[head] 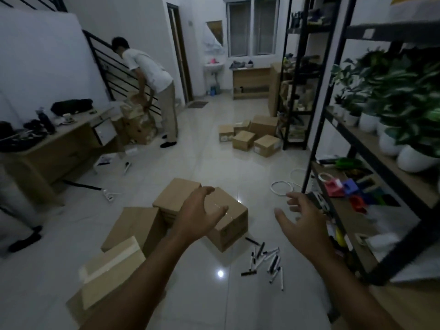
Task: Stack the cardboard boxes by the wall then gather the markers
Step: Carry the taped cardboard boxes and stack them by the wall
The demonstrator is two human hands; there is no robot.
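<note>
- Both hands reach out with fingers spread wide, holding nothing: the left hand [198,214] hovers over the nearest cardboard box [228,225], the right hand [301,219] to that box's right.
- More boxes [133,225] lie on the floor left of that box.
- The markers [266,262] lie scattered just right of it, towards the shelf rack [357,258].
- Another cluster of boxes [252,136] sits well beyond it.

Both bare forearms are reaching forward from the bottom of the frame. The left hand [198,214] at centre is spreading its relaxed fingers, and the right hand [301,221], centre-right, is doing likewise, holding nothing.
</note>
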